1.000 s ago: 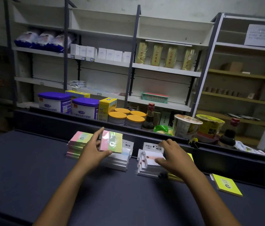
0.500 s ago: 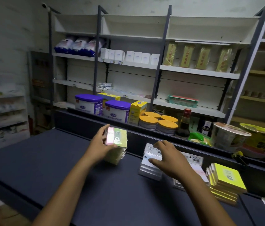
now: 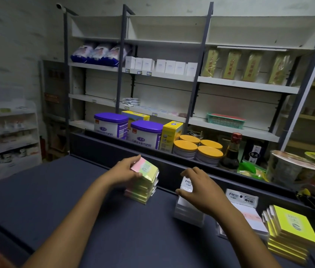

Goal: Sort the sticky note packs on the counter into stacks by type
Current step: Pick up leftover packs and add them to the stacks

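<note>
Since the earlier frame, the pastel pack has been brought down onto the pastel stack (image 3: 143,185), and the view has swung left so that the yellow stack (image 3: 290,232) now lies at the far right of the dark desk (image 3: 114,229). That top pack is gripped by the left hand (image 3: 125,171), with the fingers curled round its near edge and the thumb along its upper side; it sits slightly tilted and askew on the packs below. A white pack (image 3: 186,183) is pinched at its edges by the right hand (image 3: 199,187) and is held just above or on the white stack (image 3: 188,211); whether it touches cannot be told. Another pile of white carded packs (image 3: 247,213) lies between the white stack and the yellow stack, close to both. For the step in hand to be done well, the pastel pack should probably be squared against the pile with the fingertips before it is released, since the stack is tall and its edges are uneven. The white pack is best lowered flat and aligned, and the piles kept apart so that types are not mixed.
</note>
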The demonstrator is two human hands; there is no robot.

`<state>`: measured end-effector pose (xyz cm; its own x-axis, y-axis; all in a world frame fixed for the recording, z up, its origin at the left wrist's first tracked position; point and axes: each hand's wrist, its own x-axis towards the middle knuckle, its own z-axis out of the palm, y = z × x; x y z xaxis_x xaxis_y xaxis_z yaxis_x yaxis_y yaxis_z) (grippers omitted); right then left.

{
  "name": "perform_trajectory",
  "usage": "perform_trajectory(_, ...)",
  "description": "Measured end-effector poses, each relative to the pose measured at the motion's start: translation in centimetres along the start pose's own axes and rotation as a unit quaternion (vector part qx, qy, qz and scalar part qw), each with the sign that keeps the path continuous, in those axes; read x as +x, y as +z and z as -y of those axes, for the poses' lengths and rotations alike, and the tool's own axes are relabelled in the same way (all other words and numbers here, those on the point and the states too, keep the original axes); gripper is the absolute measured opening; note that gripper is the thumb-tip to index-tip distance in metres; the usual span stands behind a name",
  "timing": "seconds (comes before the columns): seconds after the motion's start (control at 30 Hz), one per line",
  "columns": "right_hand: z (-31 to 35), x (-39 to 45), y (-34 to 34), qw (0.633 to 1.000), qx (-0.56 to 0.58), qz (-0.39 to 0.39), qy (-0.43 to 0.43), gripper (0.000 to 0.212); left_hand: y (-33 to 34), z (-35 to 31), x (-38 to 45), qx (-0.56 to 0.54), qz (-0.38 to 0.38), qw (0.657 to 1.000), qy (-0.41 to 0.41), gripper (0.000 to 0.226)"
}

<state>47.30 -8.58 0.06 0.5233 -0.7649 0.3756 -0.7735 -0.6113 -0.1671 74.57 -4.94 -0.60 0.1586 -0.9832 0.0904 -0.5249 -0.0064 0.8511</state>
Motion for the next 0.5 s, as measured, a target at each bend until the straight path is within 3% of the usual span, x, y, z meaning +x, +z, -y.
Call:
perform_trajectory(0.17,-0.2,-0.3,-0.2,1.000,0.005,0.004,-0.005,0.055,0.4,0.5,0.5,0.168,0.004,0.985,-0.024,0.068)
perform_trajectory(0.33,-1.4,-2.2,-1.1,1.000,0.008,0.008,0.004,0.051,0.6,-0.5,0.0,0.226,-0.011,0.974,-0.031,0.065)
perform_trajectory(0.5,-3.3,-5.2,-3.2,1.000,-0.005,0.000,0.027,0.051,3.3,-4.4,-2.2,0.226,-0.126,0.964,0.065,0.053)
